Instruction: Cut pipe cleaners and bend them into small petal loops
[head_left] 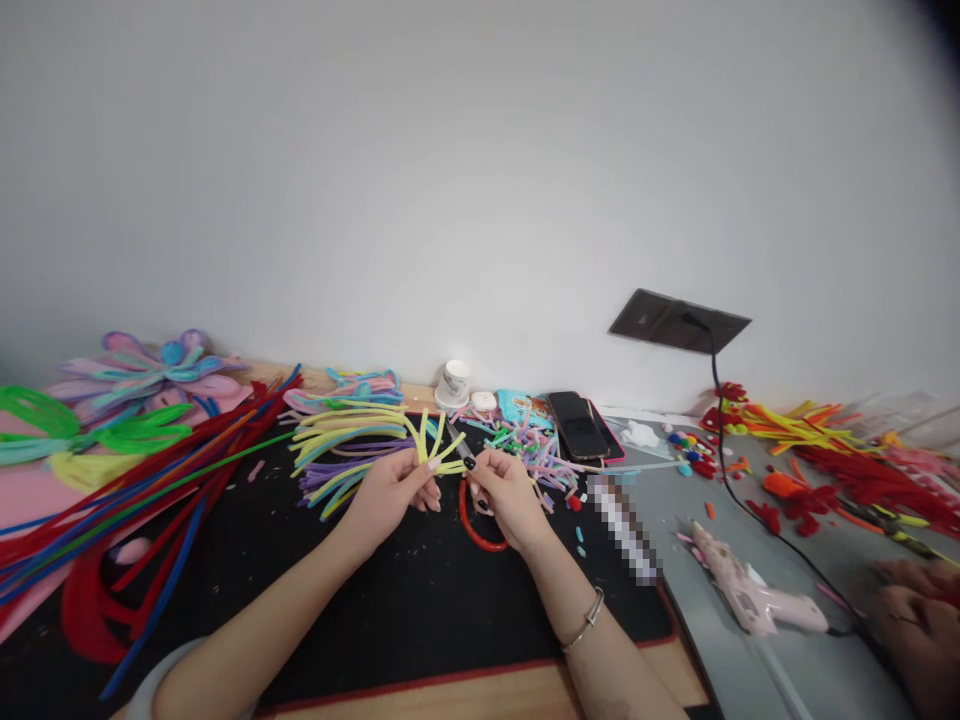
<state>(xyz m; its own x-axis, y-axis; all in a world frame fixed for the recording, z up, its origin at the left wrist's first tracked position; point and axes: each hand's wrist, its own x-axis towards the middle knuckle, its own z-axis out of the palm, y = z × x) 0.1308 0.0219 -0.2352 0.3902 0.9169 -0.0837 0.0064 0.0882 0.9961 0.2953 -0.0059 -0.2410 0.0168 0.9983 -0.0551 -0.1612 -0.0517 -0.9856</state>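
1. Pinching a small fan of yellow pipe cleaners (424,432) at its gathered base, the left hand (394,492) sits just left of frame centre, thumb and fingertips pressed together and the stems splaying upward.
2. The right hand (508,497), just to its right, is closed around what look like scissors (459,442). A red handle loop shows beneath the palm, and the blades point at the fan.
3. The stems look very light, fuzzy and soft, with a wire core that probably bends easily and keeps its bend. The firmest hold is likely low, where they bunch together.
4. Both hands hover over a black mat (420,600) on the surface.
5. More loose pipe cleaners (337,450) lie at centre left, and a phone (577,425) lies right of centre.
6. A pink glue gun (750,595) lies at lower right, near another person's hand (911,600).
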